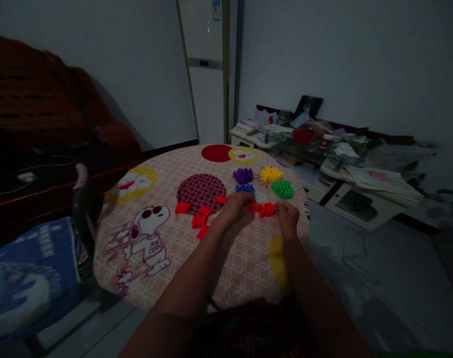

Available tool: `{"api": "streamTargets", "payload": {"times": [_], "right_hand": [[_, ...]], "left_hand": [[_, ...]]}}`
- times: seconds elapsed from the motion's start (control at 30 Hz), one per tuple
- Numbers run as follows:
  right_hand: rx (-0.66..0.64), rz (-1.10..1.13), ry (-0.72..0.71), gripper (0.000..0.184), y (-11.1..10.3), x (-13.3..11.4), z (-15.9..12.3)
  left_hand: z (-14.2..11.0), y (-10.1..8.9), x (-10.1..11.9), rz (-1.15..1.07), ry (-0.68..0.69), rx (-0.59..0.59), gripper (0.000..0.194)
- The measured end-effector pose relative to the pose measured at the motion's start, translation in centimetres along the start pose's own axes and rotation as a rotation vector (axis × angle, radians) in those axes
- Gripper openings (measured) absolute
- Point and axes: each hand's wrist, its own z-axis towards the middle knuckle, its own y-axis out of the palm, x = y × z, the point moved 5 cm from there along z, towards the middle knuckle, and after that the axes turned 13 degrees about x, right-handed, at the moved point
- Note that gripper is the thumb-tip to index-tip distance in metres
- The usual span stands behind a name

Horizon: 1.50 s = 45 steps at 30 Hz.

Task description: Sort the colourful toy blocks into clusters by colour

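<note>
I find the red pieces [266, 210] between my hands at the surface [244, 268], left fingers [246, 198] and right fingers [280, 207] apparently pinching opposite ends. Uneven pulling could separate them; a left-hand slip forward might disturb the blue cluster [244, 188].

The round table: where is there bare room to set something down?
The tablecloth is bare over the printed dog, left of the loose red pieces, and between the forearms. It's crowded at right: the purple cluster, yellow cluster, green cluster and blue cluster lie beyond the left hand, right hand and held red pieces.
</note>
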Motion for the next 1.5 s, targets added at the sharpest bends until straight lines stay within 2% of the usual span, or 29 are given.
{"api": "streamTargets", "payload": {"times": [0.2,0.27,0.43,0.57,0.73,0.87,1.03,1.17,1.4,1.5], "right_hand": [[0.015,-0.023,-0.031,0.044,-0.1,-0.3,-0.1],[0.016,-0.024,-0.027,0.043,-0.2,-0.3,0.0],[0.005,-0.025,-0.029,0.043,-0.2,-0.4,0.0],[0.001,-0.046,-0.028,0.043,-0.3,-0.6,-0.1],[-0.009,-0.075,-0.021,0.043,-0.5,-1.0,-0.2],[-0.019,-0.088,-0.059,0.042,-0.5,-1.4,-0.3],[-0.026,-0.110,-0.086,0.042,-0.4,-1.5,-0.3],[-0.038,-0.120,-0.120,0.043,-0.5,-2.0,-0.4],[-0.063,-0.077,-0.112,0.041,-0.4,-2.0,-0.4],[-0.033,-0.029,-0.055,0.040,-0.4,-1.2,-0.3]], "left_hand": [[-0.6,2.0,1.2,-0.008,0.124,-0.124,0.018],[-0.6,2.1,1.4,-0.043,0.139,-0.131,0.017],[-0.4,1.0,1.1,-0.035,0.054,-0.040,0.031],[-0.6,0.9,0.5,0.038,-0.047,-0.086,0.040],[-1.3,2.3,0.8,0.025,-0.154,-0.141,0.033],[-1.5,3.2,1.3,0.014,-0.140,-0.111,0.018],[-1.5,3.7,1.3,0.007,-0.076,-0.038,0.017],[-1.4,3.8,1.6,-0.017,-0.063,-0.024,0.015],[-1.5,4.0,1.8,-0.024,-0.069,-0.077,0.018],[-1.3,3.7,1.2,-0.014,-0.057,-0.062,0.033]]}}
